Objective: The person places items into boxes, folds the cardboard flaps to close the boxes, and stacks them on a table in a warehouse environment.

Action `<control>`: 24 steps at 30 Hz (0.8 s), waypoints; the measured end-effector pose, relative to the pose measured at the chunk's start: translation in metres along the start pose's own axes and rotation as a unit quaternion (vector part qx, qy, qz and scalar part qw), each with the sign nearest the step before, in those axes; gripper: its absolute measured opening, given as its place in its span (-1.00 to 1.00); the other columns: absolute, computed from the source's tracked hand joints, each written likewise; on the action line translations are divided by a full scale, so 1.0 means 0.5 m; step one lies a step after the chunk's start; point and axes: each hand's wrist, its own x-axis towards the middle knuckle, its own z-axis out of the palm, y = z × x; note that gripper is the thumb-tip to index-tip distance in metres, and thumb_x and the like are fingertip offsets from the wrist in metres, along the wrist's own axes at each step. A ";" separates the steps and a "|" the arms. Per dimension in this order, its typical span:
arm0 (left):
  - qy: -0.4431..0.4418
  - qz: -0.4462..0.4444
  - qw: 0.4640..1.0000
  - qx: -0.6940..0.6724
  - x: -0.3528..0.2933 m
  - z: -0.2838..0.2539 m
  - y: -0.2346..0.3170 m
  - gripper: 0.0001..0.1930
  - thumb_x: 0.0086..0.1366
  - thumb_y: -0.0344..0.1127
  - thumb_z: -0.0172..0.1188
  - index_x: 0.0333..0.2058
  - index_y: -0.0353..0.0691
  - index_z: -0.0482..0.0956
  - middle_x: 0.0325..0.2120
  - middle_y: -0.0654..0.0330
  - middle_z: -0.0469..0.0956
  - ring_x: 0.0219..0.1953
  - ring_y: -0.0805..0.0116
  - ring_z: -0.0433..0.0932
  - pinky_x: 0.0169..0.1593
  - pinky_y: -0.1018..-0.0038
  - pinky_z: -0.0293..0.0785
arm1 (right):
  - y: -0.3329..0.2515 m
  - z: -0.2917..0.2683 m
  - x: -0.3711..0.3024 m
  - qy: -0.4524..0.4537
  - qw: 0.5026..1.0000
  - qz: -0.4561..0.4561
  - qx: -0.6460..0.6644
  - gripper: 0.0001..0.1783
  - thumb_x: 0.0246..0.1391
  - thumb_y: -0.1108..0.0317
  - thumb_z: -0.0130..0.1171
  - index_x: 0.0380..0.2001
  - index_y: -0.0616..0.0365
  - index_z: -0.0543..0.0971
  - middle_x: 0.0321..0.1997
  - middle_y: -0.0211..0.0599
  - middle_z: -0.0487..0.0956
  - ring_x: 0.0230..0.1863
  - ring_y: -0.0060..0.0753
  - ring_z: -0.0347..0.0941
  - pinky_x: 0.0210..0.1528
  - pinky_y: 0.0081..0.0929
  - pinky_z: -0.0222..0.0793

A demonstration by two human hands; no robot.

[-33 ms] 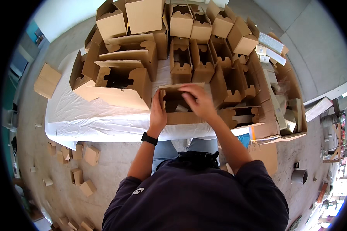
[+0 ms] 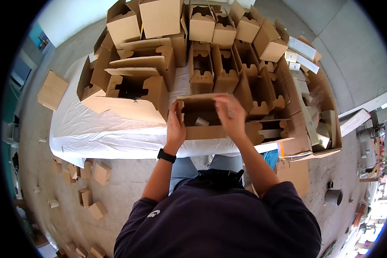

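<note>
An open cardboard box (image 2: 204, 132) lies in front of me at the near edge of the covered table. My left hand (image 2: 175, 131) grips its left end, fingers along the outside and thumb by the rim. Inside rests a small pale roll-shaped piece (image 2: 201, 122). Over the box's right end is my right hand (image 2: 231, 115), its fingers bent near the far rim and smeared by motion. Whether those fingers touch the cardboard I cannot tell.
Several open cardboard boxes (image 2: 201, 79) stand in rows beyond, with larger ones (image 2: 129, 105) to the left. At right, a big carton (image 2: 297, 136) holds pale narrow boxes. A white sheet (image 2: 101, 133) covers the table. Small cartons (image 2: 102, 174) lie on the floor at left.
My right hand has shifted rightward from over the box's middle to its right end, uncovering more of the inside. My left hand stays on the left end.
</note>
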 end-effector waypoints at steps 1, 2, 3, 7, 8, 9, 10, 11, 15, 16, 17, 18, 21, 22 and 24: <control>0.014 0.000 1.000 -0.025 -0.003 0.005 0.003 -0.36 0.08 -0.76 -0.14 0.20 -0.42 0.11 0.22 -0.23 0.19 0.24 -0.24 0.21 0.30 0.21 0.14 | 0.015 -0.017 -0.033 0.109 0.992 0.058 0.033 -0.79 0.17 0.50 0.12 -0.11 0.19 0.50 -0.06 -0.14 0.56 -0.05 -0.22 0.51 0.01 -0.51 0.37; 0.007 0.002 1.000 -0.026 -0.001 0.012 0.003 -0.40 0.07 -0.77 -0.14 0.16 -0.41 0.12 0.22 -0.24 0.20 0.24 -0.24 0.21 0.30 0.22 0.14 | 0.033 -0.030 -0.064 0.145 0.984 0.088 0.060 -0.80 0.20 0.50 0.08 -0.10 0.20 0.49 -0.01 -0.13 0.55 0.00 -0.21 0.50 0.04 -0.50 0.35; 0.003 0.003 1.000 -0.021 0.000 0.013 0.000 -0.43 0.06 -0.78 -0.13 0.11 -0.41 0.14 0.22 -0.25 0.20 0.24 -0.25 0.22 0.30 0.22 0.14 | 0.039 -0.033 -0.085 0.179 0.972 0.118 0.093 -0.81 0.23 0.49 0.05 -0.09 0.21 0.49 0.04 -0.13 0.53 0.04 -0.19 0.48 0.08 -0.49 0.32; 0.003 -0.007 1.000 -0.023 -0.002 0.004 0.003 -0.52 0.07 -0.77 -0.11 0.00 -0.35 0.17 0.24 -0.25 0.18 0.23 -0.27 0.23 0.29 0.24 0.14 | 0.026 -0.036 -0.133 0.037 0.989 0.130 -0.063 -0.76 0.23 0.59 -0.08 -0.08 0.20 0.48 0.13 -0.10 0.49 0.13 -0.08 0.43 0.16 -0.37 0.30; -0.006 -0.010 1.000 -0.023 -0.002 0.003 0.003 -0.52 0.08 -0.76 -0.09 0.01 -0.34 0.17 0.24 -0.25 0.18 0.23 -0.27 0.23 0.29 0.24 0.14 | 0.026 -0.039 -0.137 0.023 0.989 0.127 -0.072 -0.74 0.22 0.61 -0.09 -0.07 0.19 0.48 0.13 -0.11 0.49 0.13 -0.07 0.43 0.16 -0.37 0.31; -0.015 -0.013 1.000 -0.023 -0.003 0.002 0.003 -0.51 0.08 -0.75 -0.07 0.02 -0.33 0.17 0.25 -0.25 0.17 0.24 -0.27 0.22 0.28 0.24 0.15 | 0.029 -0.046 -0.140 0.010 0.989 0.123 -0.081 -0.72 0.21 0.63 -0.10 -0.06 0.19 0.49 0.13 -0.11 0.49 0.13 -0.07 0.43 0.15 -0.37 0.32; -0.024 -0.016 0.999 -0.024 -0.002 0.000 0.002 -0.51 0.09 -0.74 -0.05 0.03 -0.32 0.17 0.25 -0.25 0.17 0.24 -0.27 0.21 0.28 0.24 0.15 | 0.033 -0.053 -0.140 -0.004 0.989 0.120 -0.091 -0.70 0.19 0.65 -0.10 -0.06 0.18 0.49 0.13 -0.11 0.49 0.13 -0.07 0.43 0.14 -0.36 0.32; -0.036 -0.012 0.999 -0.032 -0.003 -0.003 0.000 -0.51 0.11 -0.71 -0.01 0.03 -0.31 0.17 0.26 -0.23 0.15 0.24 -0.25 0.21 0.28 0.26 0.15 | 0.029 -0.055 -0.133 0.004 0.991 0.095 -0.093 -0.65 0.15 0.69 -0.13 -0.05 0.18 0.49 0.11 -0.11 0.50 0.13 -0.05 0.43 0.13 -0.36 0.34; -0.079 -0.014 0.994 -0.071 0.003 -0.026 0.016 -0.51 0.15 -0.58 0.15 0.03 -0.29 0.17 0.29 -0.18 0.11 0.27 -0.18 0.20 0.29 0.29 0.15 | -0.022 -0.078 -0.054 0.060 0.994 0.086 -0.035 -0.62 0.13 0.74 -0.17 -0.05 0.21 0.49 0.08 -0.10 0.51 0.13 -0.11 0.43 0.15 -0.37 0.32; -0.087 -0.015 0.993 -0.080 0.007 -0.037 0.023 -0.50 0.16 -0.54 0.19 0.03 -0.29 0.17 0.30 -0.17 0.10 0.28 -0.16 0.20 0.29 0.29 0.15 | -0.040 -0.085 -0.015 0.059 0.996 0.057 -0.029 -0.62 0.10 0.73 -0.14 -0.06 0.20 0.49 0.06 -0.07 0.52 0.11 -0.04 0.44 0.13 -0.33 0.34; -0.097 -0.018 0.991 -0.087 0.014 -0.036 0.016 -0.46 0.17 -0.44 0.25 0.05 -0.28 0.17 0.32 -0.13 0.08 0.29 -0.10 0.20 0.30 0.28 0.14 | -0.044 -0.094 0.010 0.064 0.997 0.028 -0.028 -0.62 0.07 0.72 -0.11 -0.07 0.20 0.50 0.04 -0.05 0.52 0.09 0.03 0.45 0.11 -0.28 0.36; -0.123 -0.026 0.990 -0.072 0.014 -0.039 0.013 -0.42 0.19 -0.40 0.25 0.10 -0.28 0.13 0.33 -0.12 0.06 0.29 -0.09 0.19 0.31 0.27 0.13 | -0.038 -0.099 0.015 0.025 0.997 0.014 -0.072 -0.59 0.03 0.73 -0.11 -0.07 0.20 0.50 0.03 -0.04 0.52 0.08 0.04 0.45 0.11 -0.26 0.37; -0.183 -0.045 0.980 -0.059 0.018 -0.062 0.019 -0.34 0.26 -0.28 0.21 0.22 -0.26 0.07 0.36 -0.07 0.02 0.32 -0.05 0.17 0.32 0.27 0.11 | 0.004 -0.118 0.001 -0.153 0.960 0.019 -0.234 -0.44 -0.14 0.77 -0.10 -0.01 0.18 0.49 0.11 -0.04 0.49 0.15 0.03 0.40 0.18 -0.20 0.32; -0.200 -0.050 0.975 -0.079 0.022 -0.071 0.019 -0.35 0.29 -0.26 0.18 0.25 -0.26 0.07 0.37 -0.05 0.01 0.33 -0.02 0.17 0.33 0.28 0.10 | 0.021 -0.123 -0.017 -0.202 0.950 0.032 -0.237 -0.41 -0.14 0.77 -0.08 0.03 0.17 0.47 0.16 -0.07 0.45 0.19 0.01 0.35 0.22 -0.22 0.29; -0.217 -0.056 0.968 -0.109 0.020 -0.092 0.011 -0.44 0.35 -0.27 0.10 0.25 -0.26 0.15 0.39 0.02 -0.02 0.36 0.05 0.12 0.34 0.28 0.08 | 0.028 -0.127 -0.052 -0.306 0.920 0.065 -0.237 -0.35 -0.15 0.78 -0.04 0.09 0.13 0.43 0.26 -0.13 0.37 0.28 -0.01 0.27 0.31 -0.24 0.21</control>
